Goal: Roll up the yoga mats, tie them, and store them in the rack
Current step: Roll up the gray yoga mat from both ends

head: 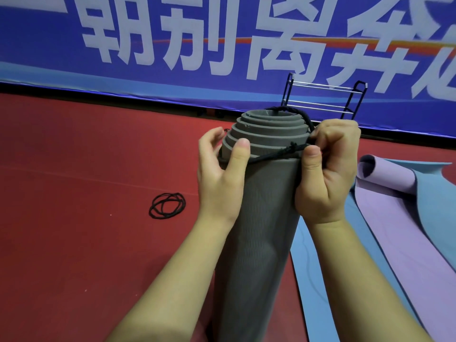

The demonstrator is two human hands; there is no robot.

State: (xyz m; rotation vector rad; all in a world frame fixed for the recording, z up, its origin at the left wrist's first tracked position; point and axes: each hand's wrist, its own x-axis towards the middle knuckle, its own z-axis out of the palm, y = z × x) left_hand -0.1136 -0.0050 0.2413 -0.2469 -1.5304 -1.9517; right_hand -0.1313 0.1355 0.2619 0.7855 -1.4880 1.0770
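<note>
Status: grey mat (pixel 261 218) rolled, upright, top gripped by left hand (pixel 222 174); right hand (pixel 328 169) pinches cord (pixel 274 155) looped round that end, tie looks unfinished. Right of it, purple mat (pixel 394 218) and blue mat (pixel 431 176) lie unrolled. Storing not started; rack (pixel 325 99) stands beyond hands.

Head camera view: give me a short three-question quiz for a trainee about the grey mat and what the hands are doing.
1. True or false: the grey mat is already rolled up.
2. The spare black bands on the red floor lie: A) left of the roll, B) right of it, C) on top of it.
3. Fill in: the left hand grips the roll near its top, while the right hand pinches the black ____ looped round that end.
Key: 1 true; 2 A; 3 cord.
</note>
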